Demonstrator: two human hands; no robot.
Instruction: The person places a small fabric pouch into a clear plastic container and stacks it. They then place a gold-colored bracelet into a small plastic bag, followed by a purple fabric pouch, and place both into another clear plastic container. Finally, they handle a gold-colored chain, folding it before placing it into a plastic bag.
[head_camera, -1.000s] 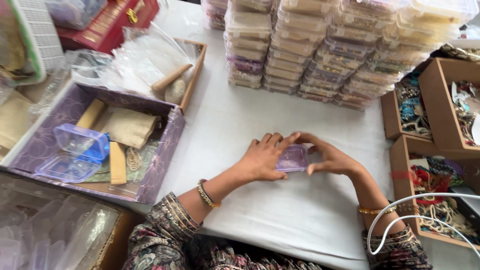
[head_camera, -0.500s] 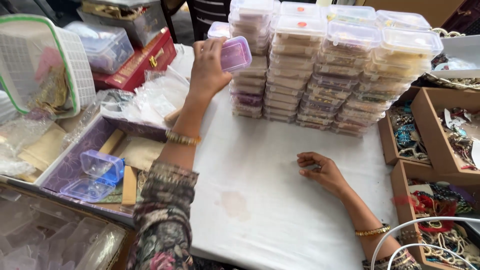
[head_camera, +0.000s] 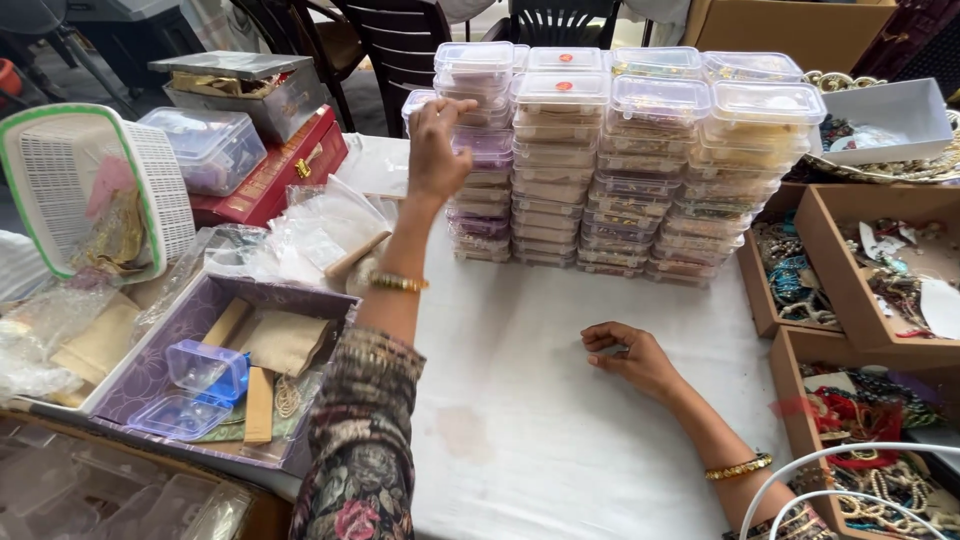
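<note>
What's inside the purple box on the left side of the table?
The purple box holds an open clear plastic container, tan cloth pouches, tan card pieces and a coiled chain. Whatever lies beneath these is covered.

Stacked clear lidded boxes (head_camera: 640, 160), table's rear
</note>
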